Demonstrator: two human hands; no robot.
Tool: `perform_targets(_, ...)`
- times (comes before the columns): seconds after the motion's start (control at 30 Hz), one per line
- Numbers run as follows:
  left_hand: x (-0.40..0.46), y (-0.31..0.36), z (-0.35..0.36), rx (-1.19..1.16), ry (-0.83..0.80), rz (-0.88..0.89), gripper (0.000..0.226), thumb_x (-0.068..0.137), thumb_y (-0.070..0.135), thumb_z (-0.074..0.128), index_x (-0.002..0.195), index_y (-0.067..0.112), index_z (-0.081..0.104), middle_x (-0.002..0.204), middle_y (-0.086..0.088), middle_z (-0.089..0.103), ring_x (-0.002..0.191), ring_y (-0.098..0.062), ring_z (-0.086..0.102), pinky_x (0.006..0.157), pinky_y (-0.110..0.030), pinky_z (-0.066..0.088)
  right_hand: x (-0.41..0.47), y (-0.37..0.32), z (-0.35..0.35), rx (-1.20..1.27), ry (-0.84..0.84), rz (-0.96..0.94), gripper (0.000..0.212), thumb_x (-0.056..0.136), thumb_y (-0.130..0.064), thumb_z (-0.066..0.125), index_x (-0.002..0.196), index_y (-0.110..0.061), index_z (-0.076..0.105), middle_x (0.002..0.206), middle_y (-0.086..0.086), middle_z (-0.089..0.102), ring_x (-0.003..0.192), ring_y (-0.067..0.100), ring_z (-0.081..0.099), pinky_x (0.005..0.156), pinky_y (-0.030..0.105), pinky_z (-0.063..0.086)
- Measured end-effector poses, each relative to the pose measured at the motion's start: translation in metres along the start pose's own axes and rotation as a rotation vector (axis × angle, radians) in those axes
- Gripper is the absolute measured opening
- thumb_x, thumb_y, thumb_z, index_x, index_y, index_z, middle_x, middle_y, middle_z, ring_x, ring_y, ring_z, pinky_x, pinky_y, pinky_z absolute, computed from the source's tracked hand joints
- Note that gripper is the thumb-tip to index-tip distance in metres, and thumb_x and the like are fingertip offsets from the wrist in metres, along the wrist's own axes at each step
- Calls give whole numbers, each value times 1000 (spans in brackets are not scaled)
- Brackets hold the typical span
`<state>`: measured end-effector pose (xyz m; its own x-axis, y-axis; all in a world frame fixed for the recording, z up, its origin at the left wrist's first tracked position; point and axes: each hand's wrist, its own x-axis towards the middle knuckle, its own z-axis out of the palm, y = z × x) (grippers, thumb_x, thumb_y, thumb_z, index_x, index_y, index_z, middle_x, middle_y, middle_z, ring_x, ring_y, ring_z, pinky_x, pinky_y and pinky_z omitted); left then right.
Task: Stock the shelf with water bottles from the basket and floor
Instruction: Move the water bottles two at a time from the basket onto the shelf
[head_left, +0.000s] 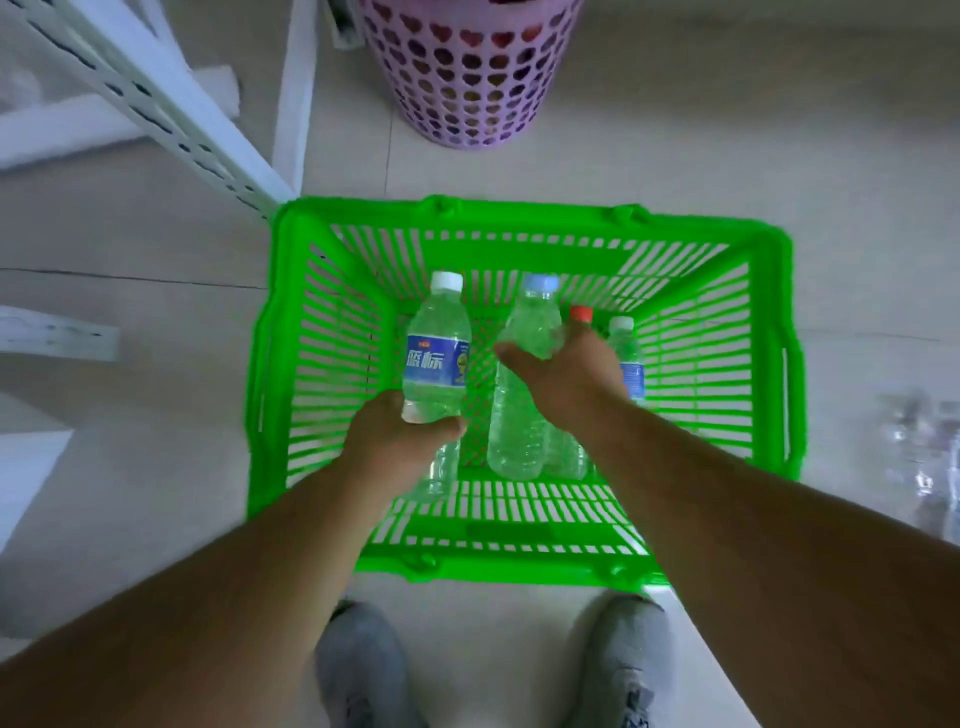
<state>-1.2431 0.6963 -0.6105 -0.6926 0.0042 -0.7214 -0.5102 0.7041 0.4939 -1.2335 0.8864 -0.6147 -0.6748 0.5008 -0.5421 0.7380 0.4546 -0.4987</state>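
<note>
Green basket (519, 564) sits on the tiled floor (727, 156), just ahead of the person's grey shoes (363, 670).

Left hand (400, 441): fingers curled round the lower end of a blue-label bottle (436, 348), white cap pointing away from the person. Bottle is lifted, over the left half of the basket. Under the hand a second clear bottle (441, 475) lies in the basket near its close edge, mostly hidden.

Right hand (566, 374): reaching into the basket, fingers wrapped round the upper part of a tall clear bottle (519, 431) with a pale blue cap. Its base is down near the close edge of the basket; can't tell if it's touching the bottom or already raised.

Just beyond the right hand's fingers: a red-capped bottle (581, 313), only the cap and a bit of the body showing, and a small white-capped bottle (626, 358) with a blue label, toward the right wall of the basket. Another clear bottle body shows just right of the tall one, partly behind the forearm.

White shelf frame (171, 109), slotted uprights, stands at the far left corner of the basket. Pink hamper (467, 78) with heart-shaped holes sits on the floor beyond the basket's far edge. Blurred clear bottles (919, 457) lie on the floor to the right of the basket.
</note>
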Motion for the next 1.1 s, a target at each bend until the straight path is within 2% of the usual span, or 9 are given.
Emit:
perform_targets(0.13, -83, 55, -46, 12, 91, 85, 37, 69, 45, 82, 89, 19, 67, 79, 3, 70, 74, -15, 65, 59, -21, 42, -55, -47, -87, 78, 62, -45, 56, 69, -69, 73, 99, -24, 58, 77, -10, 58, 74, 19, 58, 60, 24, 36)
perform_targets(0.2, -132, 88, -76, -56, 97, 126, 32, 70, 40, 84, 92, 22, 68, 82, 5, 72, 77, -14, 67, 67, -24, 48, -88, -78, -139, 97, 83, -87, 53, 68, -71, 72, 91, -26, 55, 69, -14, 54, 67, 15, 55, 52, 24, 33)
perform_targets(0.27, -181, 125, -106, -83, 102, 174, 32, 71, 37, 84, 95, 23, 69, 85, 7, 73, 81, -14, 68, 76, -28, 50, -124, -111, -193, 129, 91, -125, 55, 68, -71, 72, 92, -23, 58, 72, -11, 61, 70, 16, 60, 55, 23, 39)
perform_targets(0.43, -304, 207, -175, -166, 129, 307, 34, 71, 37, 83, 99, 25, 70, 82, 14, 72, 74, 5, 66, 64, -12, 45, -227, -193, -317, 180, 131, -251, 57, 69, -71, 70, 94, -21, 63, 80, -6, 67, 75, 15, 62, 61, 26, 38)
perform_targets(0.67, -467, 275, -261, -285, 75, 495, 30, 72, 35, 82, 99, 28, 71, 87, 13, 75, 81, -3, 70, 74, -25, 52, -387, -270, -452, 222, 213, -419, 51, 71, -65, 72, 100, -24, 65, 80, -6, 70, 74, 5, 63, 65, 28, 49)
perform_targets(0.77, -534, 292, -297, -332, 69, 571, 27, 72, 32, 82, 97, 28, 71, 86, 13, 76, 81, -5, 71, 77, -28, 54, -454, -296, -502, 243, 275, -493, 39, 69, -65, 73, 89, -33, 65, 75, -19, 68, 70, -10, 60, 54, 8, 39)
perform_targets(0.83, -575, 304, -317, -353, 59, 617, 25, 75, 26, 82, 96, 25, 71, 86, 10, 76, 81, -9, 72, 78, -31, 55, -495, -312, -534, 243, 318, -527, 42, 67, -69, 70, 87, -33, 66, 73, -20, 68, 68, -8, 61, 52, 10, 38)
perform_targets(0.93, -630, 325, -341, -389, 90, 692, 25, 75, 24, 83, 96, 25, 70, 85, 13, 76, 79, -4, 71, 72, -27, 52, -541, -336, -578, 252, 394, -574, 51, 65, -75, 66, 86, -28, 65, 72, -12, 68, 66, -2, 61, 56, 23, 42)
perform_targets(1.1, -702, 368, -368, -421, 115, 797, 27, 77, 23, 82, 100, 24, 69, 88, 8, 76, 70, 0, 70, 52, -12, 50, -596, -369, -647, 341, 491, -669, 47, 68, -73, 68, 84, -29, 63, 71, -11, 67, 66, -3, 60, 54, 20, 39)
